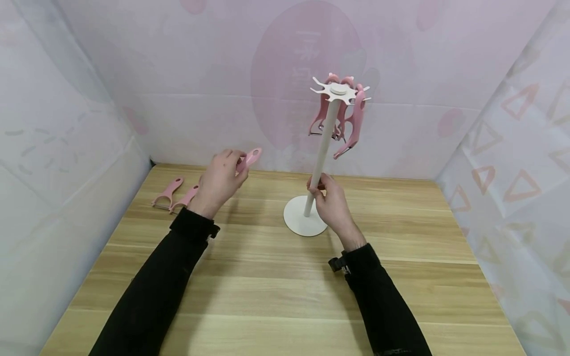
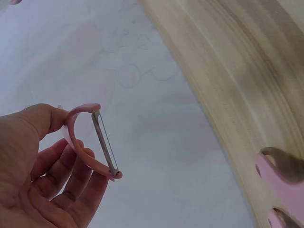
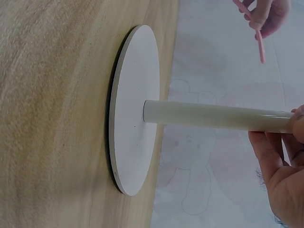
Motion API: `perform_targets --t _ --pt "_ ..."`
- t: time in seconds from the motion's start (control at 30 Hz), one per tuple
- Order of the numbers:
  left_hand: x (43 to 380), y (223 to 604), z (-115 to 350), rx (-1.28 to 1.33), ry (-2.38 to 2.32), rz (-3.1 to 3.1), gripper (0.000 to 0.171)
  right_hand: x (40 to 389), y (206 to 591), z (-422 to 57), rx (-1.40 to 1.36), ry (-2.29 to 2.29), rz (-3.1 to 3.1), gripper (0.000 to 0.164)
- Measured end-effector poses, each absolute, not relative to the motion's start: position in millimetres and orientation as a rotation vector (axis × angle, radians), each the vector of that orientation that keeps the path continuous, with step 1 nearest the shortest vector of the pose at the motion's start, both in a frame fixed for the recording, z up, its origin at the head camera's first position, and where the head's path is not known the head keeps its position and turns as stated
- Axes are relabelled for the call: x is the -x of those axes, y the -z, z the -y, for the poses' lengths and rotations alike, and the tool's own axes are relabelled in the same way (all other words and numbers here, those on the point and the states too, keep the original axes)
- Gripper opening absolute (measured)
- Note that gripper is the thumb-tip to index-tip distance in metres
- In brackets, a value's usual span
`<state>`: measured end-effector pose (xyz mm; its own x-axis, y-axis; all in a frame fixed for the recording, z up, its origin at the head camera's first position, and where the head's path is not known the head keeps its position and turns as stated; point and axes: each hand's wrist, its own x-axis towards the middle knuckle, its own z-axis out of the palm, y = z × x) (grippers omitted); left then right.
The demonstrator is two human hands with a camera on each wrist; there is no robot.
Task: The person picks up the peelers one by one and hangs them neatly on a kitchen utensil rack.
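Observation:
Between thumb and fingers my left hand (image 1: pixel 221 179) holds a pink Y-shaped peeler (image 2: pixel 76 128), lifted above the table. Its metal blade faces back toward the wrist camera, and the holed handle end points right in the head view. My right hand (image 1: pixel 331 205) grips the lower part of a white stand's pole (image 3: pixel 204 115). The round white base (image 1: pixel 296 220) rests on the table. At the top, a white ring of hooks (image 1: pixel 337 92) carries several pink peelers (image 1: pixel 357 118), hanging mostly at the back and right; hooks on the left and front side hold nothing.
Two more pink peelers, one at the far left (image 1: pixel 168 192) and one beside it (image 1: pixel 187 198) partly behind my left wrist, lie on the wooden table (image 1: pixel 267 296). A pale printed backdrop (image 1: pixel 200 118) rises right behind the table's back edge and along both sides.

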<state>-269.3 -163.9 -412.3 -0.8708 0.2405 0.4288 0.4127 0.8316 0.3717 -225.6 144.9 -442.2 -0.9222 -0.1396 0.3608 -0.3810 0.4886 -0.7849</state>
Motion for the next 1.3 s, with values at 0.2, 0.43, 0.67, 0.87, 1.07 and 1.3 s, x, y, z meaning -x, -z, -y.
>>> perform_targets --t 0.2,0.43,0.67,0.87,1.07,1.3 --pt "270 400 158 0.453 0.747 2.626 0.037 225 443 -144 -0.431 -1.413 2.491 0.009" --pt "273 385 153 0.443 0.816 2.560 0.034 225 443 -144 -0.424 -1.411 2.490 0.008" --pt "273 369 147 0.446 0.840 2.543 0.039 225 443 -144 -0.439 -1.399 2.484 0.008" --pt "274 356 142 0.458 0.853 2.507 0.038 225 444 -145 -0.446 -1.402 2.478 0.008" --pt "275 342 135 0.464 0.877 2.487 0.037 225 445 -145 -0.454 -1.412 2.471 0.009" --pt "274 326 128 0.495 0.861 2.449 0.037 225 444 -145 -0.437 -1.417 2.483 0.009"
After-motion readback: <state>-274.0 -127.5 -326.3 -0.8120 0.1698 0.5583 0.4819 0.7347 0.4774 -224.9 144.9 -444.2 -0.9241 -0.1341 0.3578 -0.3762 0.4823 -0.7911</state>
